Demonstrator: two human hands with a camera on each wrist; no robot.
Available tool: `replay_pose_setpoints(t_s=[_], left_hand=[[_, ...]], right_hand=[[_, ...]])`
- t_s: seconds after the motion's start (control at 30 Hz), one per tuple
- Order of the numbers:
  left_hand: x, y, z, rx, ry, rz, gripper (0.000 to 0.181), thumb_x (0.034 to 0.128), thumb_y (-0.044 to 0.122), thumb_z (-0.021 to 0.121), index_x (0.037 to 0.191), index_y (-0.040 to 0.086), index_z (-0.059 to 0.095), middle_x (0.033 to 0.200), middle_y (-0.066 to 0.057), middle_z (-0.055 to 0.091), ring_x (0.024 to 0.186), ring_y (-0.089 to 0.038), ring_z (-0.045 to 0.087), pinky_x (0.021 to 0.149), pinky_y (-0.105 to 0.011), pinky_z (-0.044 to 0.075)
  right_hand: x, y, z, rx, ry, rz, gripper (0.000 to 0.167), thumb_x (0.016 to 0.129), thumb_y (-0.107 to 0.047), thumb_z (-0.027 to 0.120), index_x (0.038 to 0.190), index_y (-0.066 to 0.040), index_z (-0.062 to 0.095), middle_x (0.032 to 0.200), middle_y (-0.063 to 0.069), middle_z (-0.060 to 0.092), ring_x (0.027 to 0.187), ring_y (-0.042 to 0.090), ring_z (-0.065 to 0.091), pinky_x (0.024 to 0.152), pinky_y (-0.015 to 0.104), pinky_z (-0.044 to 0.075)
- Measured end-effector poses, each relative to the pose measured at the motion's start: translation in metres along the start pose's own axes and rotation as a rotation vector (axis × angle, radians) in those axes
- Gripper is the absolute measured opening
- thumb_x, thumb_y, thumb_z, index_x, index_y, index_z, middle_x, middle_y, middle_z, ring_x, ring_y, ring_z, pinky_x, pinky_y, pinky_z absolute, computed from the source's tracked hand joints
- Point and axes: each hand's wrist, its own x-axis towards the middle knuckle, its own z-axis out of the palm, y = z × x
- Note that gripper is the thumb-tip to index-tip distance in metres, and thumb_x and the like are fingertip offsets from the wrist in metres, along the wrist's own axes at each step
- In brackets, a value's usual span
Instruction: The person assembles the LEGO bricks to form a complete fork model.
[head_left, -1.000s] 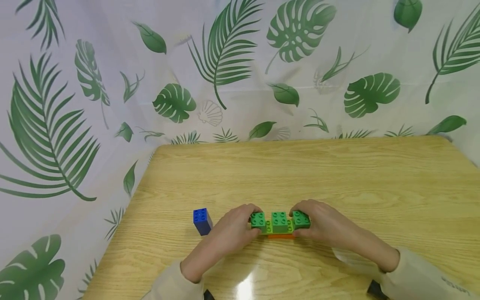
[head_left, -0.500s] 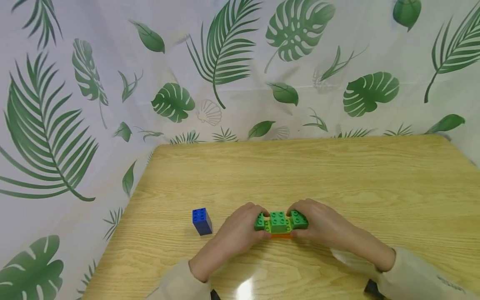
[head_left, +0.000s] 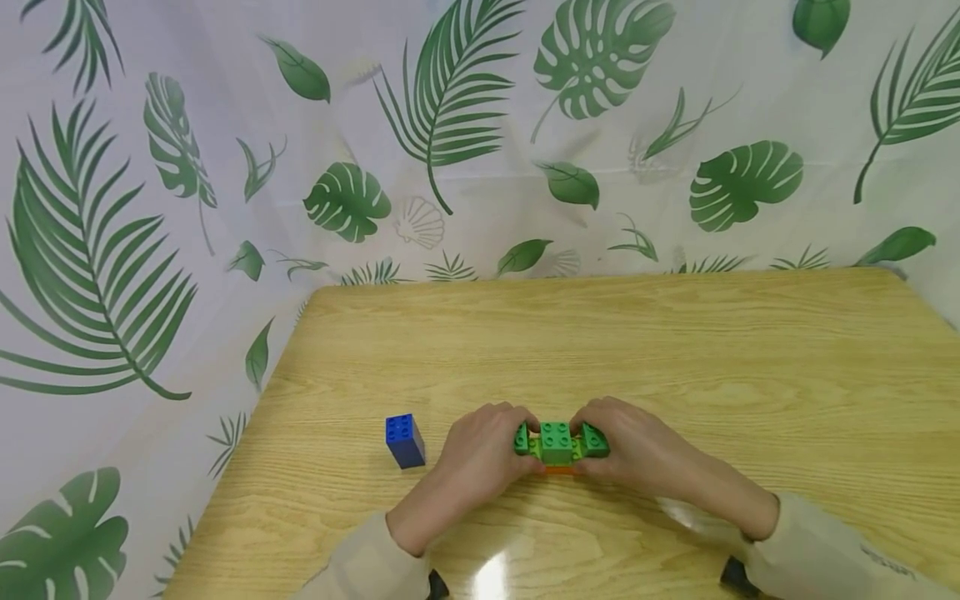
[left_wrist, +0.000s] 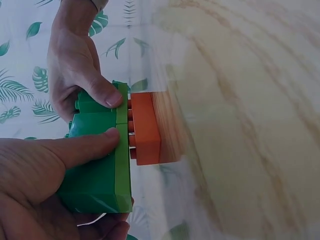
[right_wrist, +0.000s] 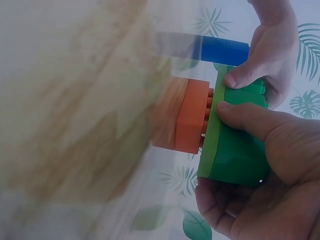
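My left hand point(head_left: 487, 450) grips the left end of a toy-brick assembly, and my right hand point(head_left: 633, 442) grips its right end. The assembly is a lime-green plate point(left_wrist: 123, 175) carrying three green bricks, the middle one point(head_left: 556, 442) showing between my hands. Fingers partly cover the outer two. Beneath the plate an orange brick point(left_wrist: 145, 129) stands on the table. Its studs show in a narrow gap under the plate in both wrist views. Both thumbs press on the near side of the assembly, close to the plate.
A blue brick stack point(head_left: 406, 442) stands upright on the wooden table point(head_left: 600, 342), left of my left hand. Behind the table and along its left side hangs a white cloth point(head_left: 480, 233) printed with green leaves.
My left hand has shifted right along the assembly, covering more of the left green brick. The right hand has edged slightly left, so the two hands are closer together. The blue stack stays put.
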Motion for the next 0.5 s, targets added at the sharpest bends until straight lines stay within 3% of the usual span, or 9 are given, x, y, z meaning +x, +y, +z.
replay_pose_setpoints(t_s=[0.5], left_hand=[[0.0056, -0.0014, -0.0033, 0.078, 0.006, 0.027, 0.042, 0.0745, 0.043, 0.093, 0.106, 0.018, 0.08, 0.098, 0.002, 0.073, 0.084, -0.014, 0.067, 0.061, -0.027, 0.048]], right_hand=[[0.0045, -0.0018, -0.0013, -0.009, -0.02, 0.016, 0.033, 0.08, -0.026, 0.091, 0.103, -0.01, 0.073, 0.097, -0.004, 0.064, 0.082, 0.007, 0.054, 0.068, 0.026, 0.048]])
